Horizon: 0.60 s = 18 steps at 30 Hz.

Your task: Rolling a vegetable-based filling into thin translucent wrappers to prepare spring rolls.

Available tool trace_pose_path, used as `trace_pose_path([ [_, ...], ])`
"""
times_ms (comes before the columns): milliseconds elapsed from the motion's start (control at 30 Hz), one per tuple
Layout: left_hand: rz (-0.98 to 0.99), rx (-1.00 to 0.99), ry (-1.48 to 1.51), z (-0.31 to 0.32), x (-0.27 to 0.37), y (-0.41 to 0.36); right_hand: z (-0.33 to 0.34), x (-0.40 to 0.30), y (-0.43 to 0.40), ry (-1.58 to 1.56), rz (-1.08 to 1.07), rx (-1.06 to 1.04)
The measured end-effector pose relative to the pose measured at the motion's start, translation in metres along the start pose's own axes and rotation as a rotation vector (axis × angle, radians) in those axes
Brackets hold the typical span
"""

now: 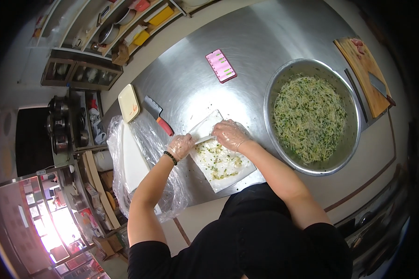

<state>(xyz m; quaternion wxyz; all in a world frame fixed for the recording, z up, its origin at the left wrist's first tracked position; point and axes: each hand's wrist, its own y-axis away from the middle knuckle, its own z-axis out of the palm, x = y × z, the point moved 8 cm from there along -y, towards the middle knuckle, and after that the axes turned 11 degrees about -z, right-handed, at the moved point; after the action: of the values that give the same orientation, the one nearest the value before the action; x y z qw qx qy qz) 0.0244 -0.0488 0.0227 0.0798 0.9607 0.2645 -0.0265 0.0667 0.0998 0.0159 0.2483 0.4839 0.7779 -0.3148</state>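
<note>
A white sheet of dough or wrapper (pixel 234 170) lies on the steel table, its near part scattered with bits of chopped greens and filling. My left hand (pixel 181 146), in a clear plastic glove with a dark bead bracelet at the wrist, grips the left end of a raised fold across the sheet. On the fold's right end, my right hand (pixel 230 134), also gloved, pinches with bent fingers. Beyond the fold the sheet's far part lies flat. To the right stands a large steel bowl (pixel 269 115) of shredded, green-flecked filling (pixel 309 118).
A red-handled cleaver (pixel 164 125) and cream tray (pixel 129 103) lie at the left, beside a stack of white sheets (pixel 132 160) in a clear plastic bag (pixel 174 188). A lit phone (pixel 221 65) lies farther back. A wooden board (pixel 361 69) at the right holds a knife (pixel 377 83).
</note>
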Motion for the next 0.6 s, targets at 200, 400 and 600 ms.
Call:
trace_pose_path([
  [200,-0.096,-0.518,-0.191,0.027,-0.013,0.003,-0.004,-0.011,0.008,0.006,-0.087,0.031],
  [400,-0.202,-0.321,-0.168,0.025,-0.019,0.023,-0.010,-0.024,0.013,0.013,-0.132,0.047],
  [600,-0.784,-0.214,0.374,0.038,0.001,0.068,-0.013,-0.021,0.032,0.036,-0.064,-0.050],
])
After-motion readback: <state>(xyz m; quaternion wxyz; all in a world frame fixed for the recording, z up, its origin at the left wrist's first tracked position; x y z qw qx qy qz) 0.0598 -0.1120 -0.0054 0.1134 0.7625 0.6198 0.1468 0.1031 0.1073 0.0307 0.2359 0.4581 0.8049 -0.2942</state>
